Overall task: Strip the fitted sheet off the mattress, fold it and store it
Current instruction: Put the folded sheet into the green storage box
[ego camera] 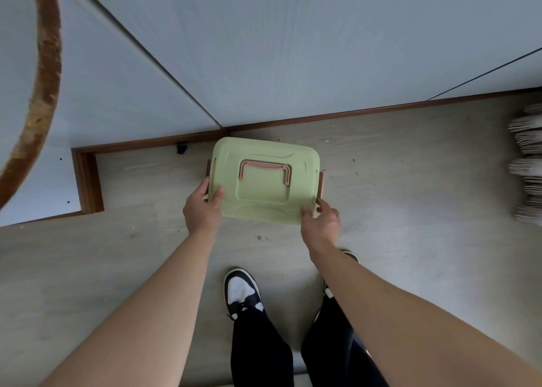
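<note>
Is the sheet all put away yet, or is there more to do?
Nearly, it seems. No sheet or mattress shows, and the green box has its lid on, pink handle flat, so the sheet may already be inside, though that cannot be seen. Right now the left hand and right hand hold the box by its sides over the floor. Left: putting the box where it belongs.

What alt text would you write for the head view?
Seen from above, a person's left hand and right hand grip the near corners of a green storage box with a pink handle, above a grey floor beside white wardrobe doors.
</note>
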